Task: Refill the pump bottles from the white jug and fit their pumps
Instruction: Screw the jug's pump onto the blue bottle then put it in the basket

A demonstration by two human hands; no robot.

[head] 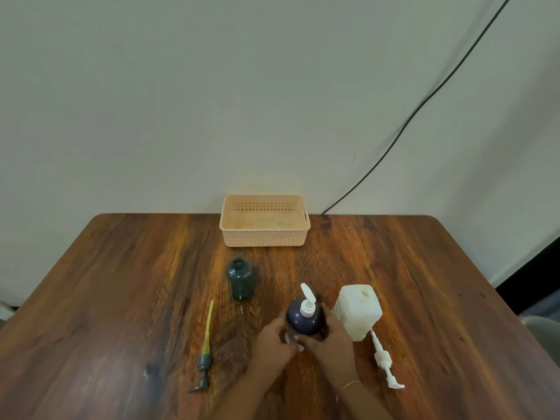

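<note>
A dark blue pump bottle point(303, 319) stands upright near the table's front, with a white pump point(307, 300) fitted on top. My left hand point(272, 341) and my right hand point(328, 338) both wrap around its lower body. Just right of it stands the white jug point(357, 310), uncapped. A dark green bottle point(239, 278) stands open further back to the left. Its green pump with a yellow tube point(206, 347) lies flat on the table at the left. A second white pump point(383, 360) lies flat in front of the jug.
A peach plastic basket point(263, 237) sits at the back edge of the wooden table point(121, 283), against the wall. A black cable point(424, 104) runs down the wall to the table's rear right.
</note>
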